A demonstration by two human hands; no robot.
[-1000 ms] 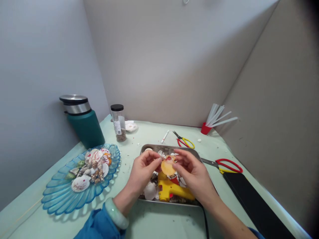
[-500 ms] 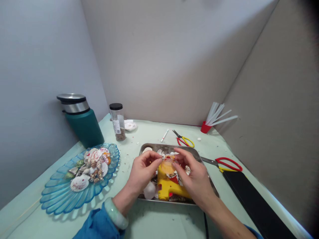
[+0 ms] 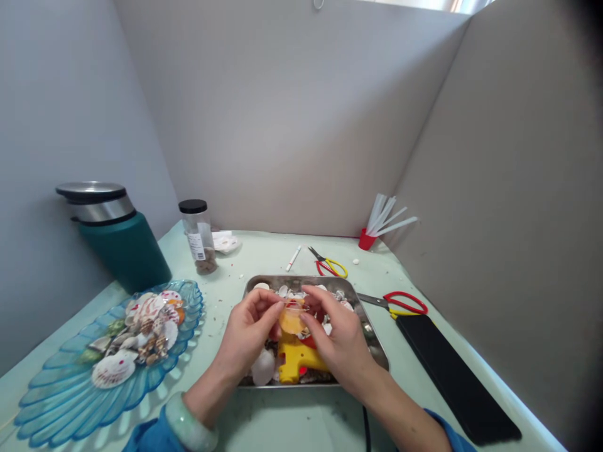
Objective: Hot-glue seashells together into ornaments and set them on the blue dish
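Both hands meet over a metal tray [image 3: 377, 348] and pinch one orange scallop shell [image 3: 292, 320] between their fingertips. My left hand [image 3: 247, 336] grips the shell's left edge, and my right hand [image 3: 336, 339] holds its right side and top. Under the hands a yellow glue gun [image 3: 296, 363] lies in the tray among several loose shells, with a white shell [image 3: 262, 367] near the left wrist.
A blue glass plate [image 3: 61, 395] at the left holds several shells. Behind it stand a teal flask [image 3: 117, 242] and a clear jar [image 3: 198, 237]. Small scissors [image 3: 330, 265], large red scissors [image 3: 400, 302], a black flat object [image 3: 452, 376], a white marker [image 3: 293, 257] and a red cup of glue sticks [image 3: 370, 235] lie right.
The view has shifted, so everything sits further left and lower. Both hands stay pinched on the orange shell, which has tilted more edge-on.
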